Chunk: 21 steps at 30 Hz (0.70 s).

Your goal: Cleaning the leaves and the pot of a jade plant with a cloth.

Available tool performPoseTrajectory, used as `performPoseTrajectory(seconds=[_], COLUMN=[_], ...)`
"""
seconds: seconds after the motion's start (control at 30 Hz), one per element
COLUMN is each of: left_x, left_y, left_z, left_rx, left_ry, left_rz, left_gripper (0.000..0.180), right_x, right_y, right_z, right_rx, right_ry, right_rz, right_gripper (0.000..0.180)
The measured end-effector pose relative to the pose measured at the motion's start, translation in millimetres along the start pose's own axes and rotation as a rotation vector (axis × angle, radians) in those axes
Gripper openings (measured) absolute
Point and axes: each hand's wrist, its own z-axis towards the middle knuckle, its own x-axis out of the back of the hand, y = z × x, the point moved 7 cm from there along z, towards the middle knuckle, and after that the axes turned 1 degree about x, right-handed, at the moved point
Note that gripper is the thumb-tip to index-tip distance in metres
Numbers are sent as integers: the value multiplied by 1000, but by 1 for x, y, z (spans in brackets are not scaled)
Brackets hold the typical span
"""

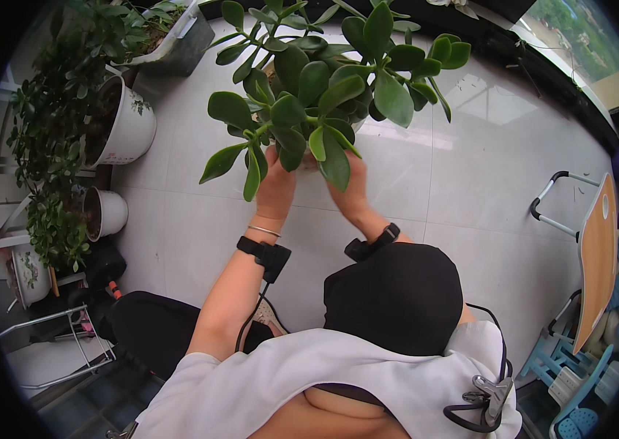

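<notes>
A large potted succulent with thick, glossy, oval green leaves (289,112) stands on the tiled floor at the top middle of the head view. Its leaves cover most of the pot beneath. From below, both my arms reach in to the near side of this plant. My left hand (276,184) is under the front leaves, its fingers hidden by them. To its right, my right hand (350,189) sits at about the same height, also tucked under leaves, fingers out of sight. What either hand grips cannot be made out.
Along the left stand a larger white pot (134,126), a smaller white pot (113,213) and a grey planter box (189,45), all with plants. A folding wooden-topped table (596,256) leans at the right, beside a light-blue plastic chair (580,399). My black-clad knee (397,296) is close below my right hand.
</notes>
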Motion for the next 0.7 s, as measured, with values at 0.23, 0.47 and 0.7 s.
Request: performPoseTrajectory(seconds=[0.23,0.47,0.7], left_x=[-63,-50,-7], left_y=[36,43,-58], left_z=[6,-2,-46], left_rx=[-45,-196,432], left_ry=[-100,-56,85], left_rz=[-220,-36,-142], left_gripper=[24,21,9], right_x=[70,43,-13], right_y=[70,81,90], right_z=[47,27,-55], right_rx=[-171,-389,-780], right_ry=[219,254,174], right_rz=[-61,254,503], right_gripper=[12,15,16])
